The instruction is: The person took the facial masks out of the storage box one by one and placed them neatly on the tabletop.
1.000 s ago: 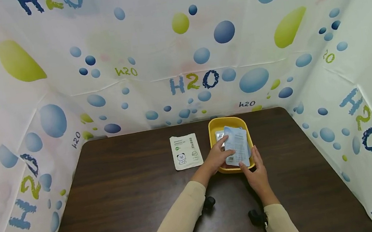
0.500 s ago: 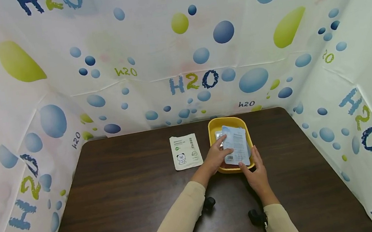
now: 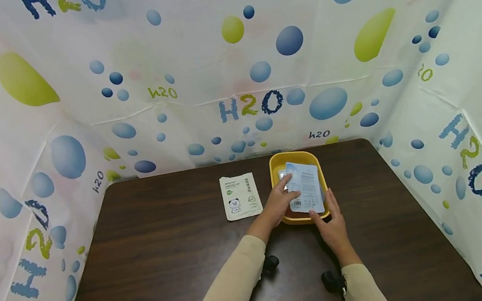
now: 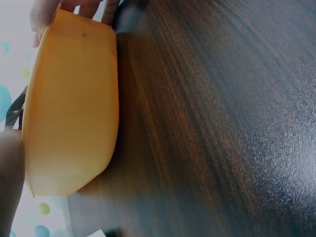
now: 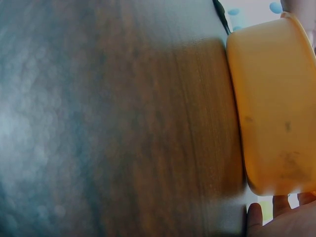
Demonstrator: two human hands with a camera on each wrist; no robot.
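A light-blue flat packet (image 3: 305, 187) printed with small text and a barcode lies over the yellow plastic tray (image 3: 295, 156). My left hand (image 3: 276, 204) reaches across the tray's left rim and pinches the packet's left edge, index finger above and thumb lower. My right hand (image 3: 333, 224) grips the tray at its near right corner, fingers along the outside wall and thumb at the rim by the packet's lower edge. In the right wrist view, fingers of the right hand (image 5: 286, 221) touch the tray's end wall (image 5: 276, 108). A silvery packet (image 3: 283, 175) shows partly beneath the blue one.
A pale packet with a bear drawing (image 3: 241, 196) lies flat left of the tray on the dark wooden table (image 3: 168, 260). A printed cloth (image 3: 192, 51) hangs behind and at both sides. Black wrist devices (image 3: 271, 264) sit under both forearms.
The light-blue packet has shifted slightly left within the tray, with my left fingers moving along with it. My right hand and the tray have stayed in place.
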